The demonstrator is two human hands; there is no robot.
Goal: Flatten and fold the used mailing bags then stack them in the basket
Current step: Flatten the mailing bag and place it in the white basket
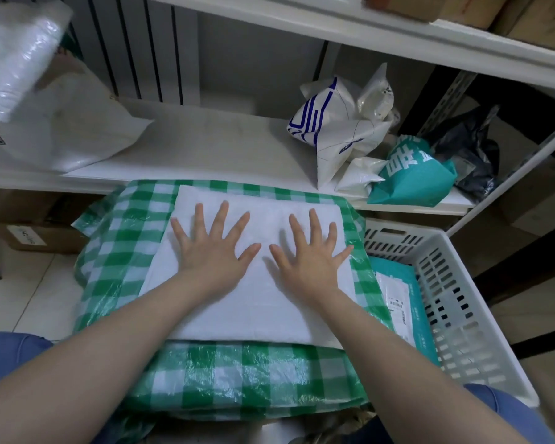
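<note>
Your left hand [210, 248] lies palm down on the white mailing bag [257, 302], fingers straight and spread wide. It grips nothing. Your right hand [311, 254] lies just beside it in the same posture, flat on the same bag, fingers splayed, thumbs of the two hands near each other but apart.

The white mailing bag is spread flat on a green-and-white checked plastic sheet [237, 376] directly in front of you. The sheet shows on all sides of the bag.

The basket [452, 283], white plastic with slotted walls, stands just to the right of the checked sheet. A teal mailing bag [417, 315] lies flat in it, with a white shipping label [394, 302] facing up.

Behind the work area runs a white shelf [205, 145]. At its right end sits a group of crumpled bags:
- a white bag with blue print [334, 123], standing highest;
- a teal bag with white lettering [410, 174], in front and to the right of it;
- a dark grey bag [471, 152], furthest right.

At the left end of the shelf lies a large white bag [77, 129], partly overhanging the edge. A bubble-wrap pouch [16, 52] shows above it in the upper left corner. Cardboard boxes [42, 235] stand on the floor below the shelf.
</note>
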